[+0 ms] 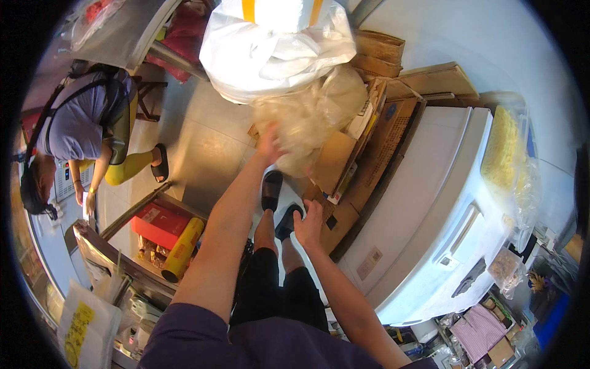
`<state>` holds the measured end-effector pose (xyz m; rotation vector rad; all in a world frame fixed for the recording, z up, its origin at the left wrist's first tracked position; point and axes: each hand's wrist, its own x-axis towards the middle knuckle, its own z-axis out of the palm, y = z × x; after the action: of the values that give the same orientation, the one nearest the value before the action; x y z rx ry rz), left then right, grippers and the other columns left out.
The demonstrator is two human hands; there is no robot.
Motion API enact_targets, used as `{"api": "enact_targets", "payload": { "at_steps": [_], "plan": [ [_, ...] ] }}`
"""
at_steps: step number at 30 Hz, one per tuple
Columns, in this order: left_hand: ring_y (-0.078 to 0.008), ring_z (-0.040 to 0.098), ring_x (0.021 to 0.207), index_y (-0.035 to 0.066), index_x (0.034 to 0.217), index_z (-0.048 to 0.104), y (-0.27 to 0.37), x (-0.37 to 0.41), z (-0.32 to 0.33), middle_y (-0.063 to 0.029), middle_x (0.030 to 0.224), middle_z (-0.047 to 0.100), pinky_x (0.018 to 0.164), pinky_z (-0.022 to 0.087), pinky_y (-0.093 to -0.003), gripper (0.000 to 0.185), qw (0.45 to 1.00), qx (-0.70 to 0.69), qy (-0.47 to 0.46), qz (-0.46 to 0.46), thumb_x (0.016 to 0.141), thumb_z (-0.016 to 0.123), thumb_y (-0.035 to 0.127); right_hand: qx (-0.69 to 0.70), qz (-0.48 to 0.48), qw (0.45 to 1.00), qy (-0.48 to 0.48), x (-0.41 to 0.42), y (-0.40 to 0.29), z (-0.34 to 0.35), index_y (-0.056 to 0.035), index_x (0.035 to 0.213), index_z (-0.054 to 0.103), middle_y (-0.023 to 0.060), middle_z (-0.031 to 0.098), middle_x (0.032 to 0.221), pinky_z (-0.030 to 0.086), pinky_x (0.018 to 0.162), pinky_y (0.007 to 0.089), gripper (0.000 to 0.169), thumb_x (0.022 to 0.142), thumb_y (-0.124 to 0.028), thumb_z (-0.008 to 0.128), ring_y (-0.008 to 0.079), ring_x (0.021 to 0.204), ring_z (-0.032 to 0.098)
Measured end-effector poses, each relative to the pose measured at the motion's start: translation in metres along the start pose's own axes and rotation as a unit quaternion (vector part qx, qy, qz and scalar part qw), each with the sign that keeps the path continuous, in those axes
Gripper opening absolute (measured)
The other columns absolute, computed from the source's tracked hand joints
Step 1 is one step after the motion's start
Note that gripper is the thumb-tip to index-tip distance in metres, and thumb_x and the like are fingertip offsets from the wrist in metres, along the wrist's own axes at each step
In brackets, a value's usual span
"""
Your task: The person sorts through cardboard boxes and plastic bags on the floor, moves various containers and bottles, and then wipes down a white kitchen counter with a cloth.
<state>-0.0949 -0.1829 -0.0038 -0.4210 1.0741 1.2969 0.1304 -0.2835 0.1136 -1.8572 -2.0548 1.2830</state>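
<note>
My left hand reaches out to the near side of a crumpled, translucent plastic bag. Both are blurred, so whether the fingers grip the film cannot be made out. My right hand hovers lower down with its fingers apart and nothing in them, close to the flattened cardboard boxes stacked against a white chest freezer. Beyond the translucent bag sits a large white plastic sack, with a white box with yellow straps above it.
At the left a person bends over a white appliance. A metal-framed shelf nearer to me holds a red box and a yellow roll. A bag of yellow material lies by the freezer's far edge. My slippered feet stand on the tiled floor.
</note>
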Motion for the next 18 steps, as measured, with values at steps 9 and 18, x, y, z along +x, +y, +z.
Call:
{"api": "enact_targets", "payload": {
  "at_steps": [9, 18],
  "plan": [
    [-0.0454, 0.017, 0.141, 0.025, 0.153, -0.009, -0.02, 0.022, 0.062, -0.0136, 0.16, 0.009, 0.103, 0.028, -0.0686, 0.106, 0.994, 0.094, -0.048, 0.021, 0.081, 0.061, 0.061, 0.004, -0.163, 0.975, -0.151, 0.008, 0.022, 0.044, 0.0026, 0.119, 0.049, 0.0261, 0.051, 0.119, 0.041, 0.098, 0.0467, 0.042, 0.082, -0.009, 0.064, 0.043, 0.112, 0.049],
    [-0.0377, 0.016, 0.144, 0.013, 0.153, -0.012, -0.024, 0.031, 0.072, -0.017, 0.16, 0.003, 0.106, 0.03, -0.0604, 0.114, 0.984, 0.161, -0.077, 0.031, 0.079, 0.063, 0.059, -0.275, -0.275, 0.887, -0.248, 0.236, 0.092, 0.209, -0.0052, 0.135, 0.041, 0.0252, 0.044, 0.135, 0.042, 0.098, 0.0496, 0.057, 0.086, -0.025, 0.061, 0.0427, 0.12, 0.047]
  ]
}}
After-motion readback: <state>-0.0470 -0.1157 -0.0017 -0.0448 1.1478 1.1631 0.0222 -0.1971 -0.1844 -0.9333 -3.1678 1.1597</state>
